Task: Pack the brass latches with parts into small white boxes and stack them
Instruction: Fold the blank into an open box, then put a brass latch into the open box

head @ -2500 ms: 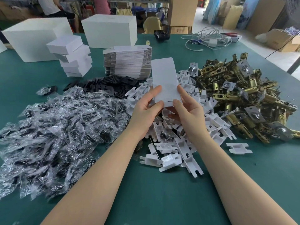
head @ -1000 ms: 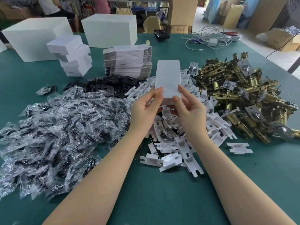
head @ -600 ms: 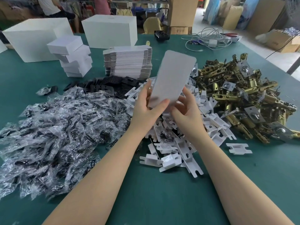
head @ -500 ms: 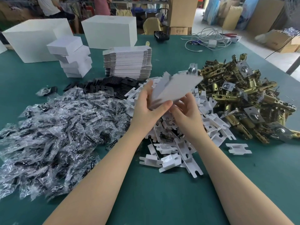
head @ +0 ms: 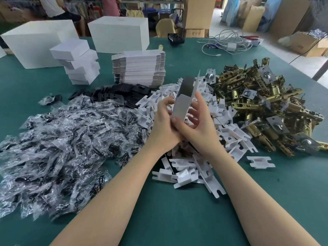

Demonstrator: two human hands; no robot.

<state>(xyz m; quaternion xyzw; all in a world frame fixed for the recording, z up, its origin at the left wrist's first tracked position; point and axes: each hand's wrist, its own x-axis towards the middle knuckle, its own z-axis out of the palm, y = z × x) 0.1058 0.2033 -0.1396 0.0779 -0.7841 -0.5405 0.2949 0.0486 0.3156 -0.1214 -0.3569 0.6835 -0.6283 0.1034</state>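
Head view, the only one supplied. The left hand [head: 164, 119] and the right hand [head: 196, 125] are together above the pile of white plastic inserts [head: 209, 132], both curled round one white box blank [head: 183, 102]. A moment earlier this blank was a flat sheet held face-on to the camera; it has since been swung edge-on and opened out, so that a dark interior now shows at its far end and a flap stands up beside it. The left thumb presses the near end while the right fingers [head: 198, 101] wrap the right wall. Whether the near end is already tucked shut cannot be told, since the hands cover it.

Judgement: the step has moved from picking a blank to erecting it; nothing has been loaded into it yet.

Supplies: the brass latches [head: 257, 107] lie heaped to the right, untouched. Clear bags of small parts [head: 62, 144] spread across the left. Black plates [head: 115, 94] lie beyond them. The stack of flat blanks [head: 140, 68] sits at the far centre, and a leaning stack of finished small boxes [head: 78, 63] stands far left on the green table [head: 159, 219].
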